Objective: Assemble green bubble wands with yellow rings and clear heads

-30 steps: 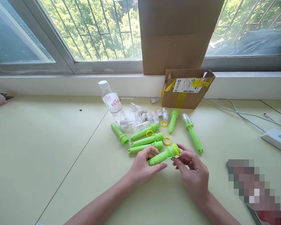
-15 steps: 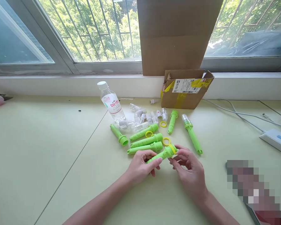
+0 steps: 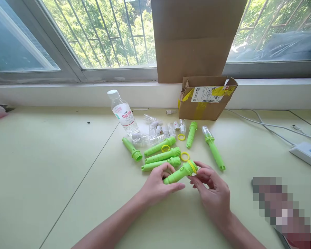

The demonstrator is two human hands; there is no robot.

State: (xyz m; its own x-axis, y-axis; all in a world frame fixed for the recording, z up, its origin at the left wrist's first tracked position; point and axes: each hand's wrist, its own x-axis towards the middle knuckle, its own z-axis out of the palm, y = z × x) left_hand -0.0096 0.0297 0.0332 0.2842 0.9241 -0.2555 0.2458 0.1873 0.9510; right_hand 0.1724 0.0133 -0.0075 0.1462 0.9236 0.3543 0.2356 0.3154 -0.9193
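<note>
A green tube (image 3: 178, 175) with a threaded end lies in my left hand (image 3: 158, 183), whose thumb is lifted off it. A yellow ring (image 3: 192, 166) sits around the tube near its threads. The fingers of my right hand (image 3: 212, 186) pinch that ringed end. Several other green tubes (image 3: 162, 154) lie just beyond my hands, with loose yellow rings (image 3: 185, 156) among them. Behind these are clear plastic pieces (image 3: 157, 139). To the right rests a green tube with a clear top (image 3: 215, 152).
A water bottle (image 3: 125, 116) stands behind the tubes at the left. An open cardboard box (image 3: 204, 103) sits by the window wall. On the right are a power strip (image 3: 307, 154), white cables (image 3: 269, 125) and a blurred, pixelated object (image 3: 282, 207).
My left thumb has lifted off the green tube, showing more of it. The tube and both hands have shifted slightly to the right.
</note>
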